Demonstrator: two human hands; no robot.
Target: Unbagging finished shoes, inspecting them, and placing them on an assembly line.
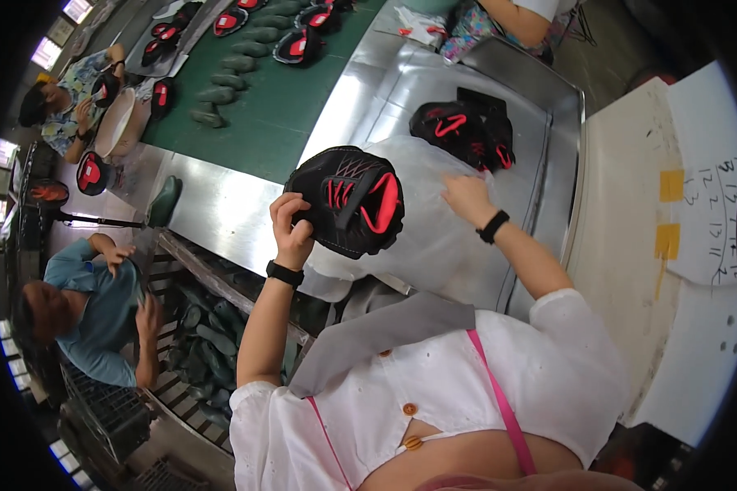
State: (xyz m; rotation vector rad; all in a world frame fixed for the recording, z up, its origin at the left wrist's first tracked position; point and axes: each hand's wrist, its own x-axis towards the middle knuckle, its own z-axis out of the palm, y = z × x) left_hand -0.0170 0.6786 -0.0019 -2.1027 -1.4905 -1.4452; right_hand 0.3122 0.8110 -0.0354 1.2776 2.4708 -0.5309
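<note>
My left hand [290, 233] grips the near-left edge of a black shoe upper [348, 200] with red lining and red lacing, held up above the metal table. My right hand [469, 199] is closed at the edge of a crumpled, see-through plastic sheet [434, 237], which spreads over the table between my arms. Just beyond that hand lie several more black and red shoe uppers [458, 131] in a pile, partly behind the plastic. My right fingertips are partly hidden against the sheet.
A green conveyor belt [262, 147] carries shoe lasts [207, 114] and uppers at the far left. A rack [213, 344] of dark lasts stands at my left, beside a co-worker in blue [90, 303]. Two other people work farther off. A marked white board [704, 204] stands at right.
</note>
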